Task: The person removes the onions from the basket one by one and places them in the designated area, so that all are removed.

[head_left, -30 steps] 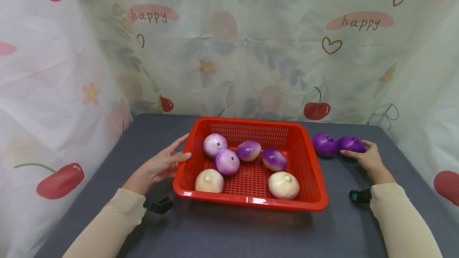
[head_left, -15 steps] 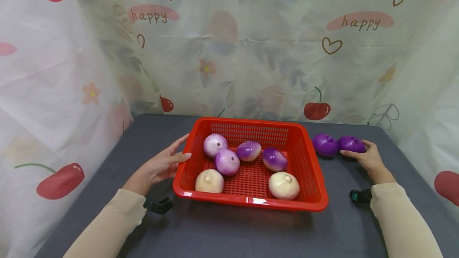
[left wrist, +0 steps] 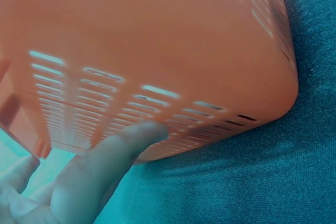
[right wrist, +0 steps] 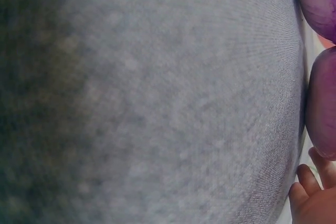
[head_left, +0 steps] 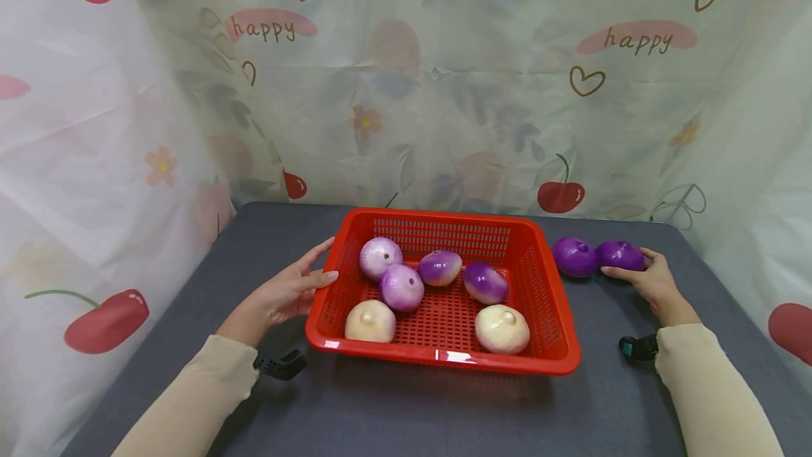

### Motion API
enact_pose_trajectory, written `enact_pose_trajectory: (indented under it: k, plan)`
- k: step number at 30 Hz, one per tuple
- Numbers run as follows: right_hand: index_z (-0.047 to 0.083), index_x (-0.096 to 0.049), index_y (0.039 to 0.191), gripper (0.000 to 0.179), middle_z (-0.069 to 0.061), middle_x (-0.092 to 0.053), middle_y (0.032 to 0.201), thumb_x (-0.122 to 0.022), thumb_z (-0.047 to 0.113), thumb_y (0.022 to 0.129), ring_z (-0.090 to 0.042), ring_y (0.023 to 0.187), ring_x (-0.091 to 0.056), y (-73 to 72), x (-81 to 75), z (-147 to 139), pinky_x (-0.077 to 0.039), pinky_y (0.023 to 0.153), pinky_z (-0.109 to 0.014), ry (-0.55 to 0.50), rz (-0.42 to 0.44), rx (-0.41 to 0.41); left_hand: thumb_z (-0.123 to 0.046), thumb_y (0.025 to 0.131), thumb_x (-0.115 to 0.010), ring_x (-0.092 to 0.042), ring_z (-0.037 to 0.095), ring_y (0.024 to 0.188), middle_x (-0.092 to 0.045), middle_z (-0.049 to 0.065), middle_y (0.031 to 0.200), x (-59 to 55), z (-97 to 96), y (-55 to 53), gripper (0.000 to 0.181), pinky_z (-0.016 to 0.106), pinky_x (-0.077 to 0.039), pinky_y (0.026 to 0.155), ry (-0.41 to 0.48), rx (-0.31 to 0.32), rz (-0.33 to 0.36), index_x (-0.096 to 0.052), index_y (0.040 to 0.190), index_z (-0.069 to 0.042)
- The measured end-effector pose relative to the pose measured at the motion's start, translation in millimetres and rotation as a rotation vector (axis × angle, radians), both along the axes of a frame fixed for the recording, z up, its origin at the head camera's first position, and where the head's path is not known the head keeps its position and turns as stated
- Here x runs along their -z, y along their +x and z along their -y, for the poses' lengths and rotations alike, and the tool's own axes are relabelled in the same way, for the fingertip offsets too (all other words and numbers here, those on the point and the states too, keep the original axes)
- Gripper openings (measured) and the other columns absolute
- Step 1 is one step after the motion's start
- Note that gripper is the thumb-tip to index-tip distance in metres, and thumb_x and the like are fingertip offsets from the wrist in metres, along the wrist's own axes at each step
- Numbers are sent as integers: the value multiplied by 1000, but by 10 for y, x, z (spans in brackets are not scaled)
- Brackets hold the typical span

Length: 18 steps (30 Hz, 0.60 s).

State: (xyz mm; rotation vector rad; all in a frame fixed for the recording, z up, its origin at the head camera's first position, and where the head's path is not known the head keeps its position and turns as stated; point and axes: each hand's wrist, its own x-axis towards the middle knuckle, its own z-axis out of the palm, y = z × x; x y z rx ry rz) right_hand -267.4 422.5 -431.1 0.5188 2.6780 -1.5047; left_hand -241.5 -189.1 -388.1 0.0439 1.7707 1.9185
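In the head view my left hand (head_left: 288,291) holds the left side of a red plastic basket (head_left: 444,362), thumb at the rim. The left wrist view shows a finger (left wrist: 113,156) against the slotted outer wall. At the right, my right hand (head_left: 656,284) holds one end of a glossy deep-purple onion (head_left: 620,255), thumb in front and fingers behind. A second deep-purple onion (head_left: 574,257) sits beside it, close to the basket. Inside the basket lie two pale purple onions (head_left: 402,288), two purple-and-white ones (head_left: 486,282) and two cream-white ones (head_left: 502,328).
The basket stands on a dark grey cloth-covered table (head_left: 406,415). A printed curtain (head_left: 438,125) closes off the back and both sides. Dark wrist straps (head_left: 280,364) are worn below both sleeves.
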Motion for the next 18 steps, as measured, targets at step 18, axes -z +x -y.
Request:
enact_pose_trajectory:
  k: [18]
  plan:
    - [2, 1, 154, 99, -29, -1, 158, -62, 45, 91, -47, 145, -5, 80, -417, 13, -18, 113, -64, -19, -119, 55, -20, 96, -61, -65, 28, 110, -31, 20, 154, -8, 3, 5, 78, 54, -53, 87, -19, 14, -8, -12, 154, -39]
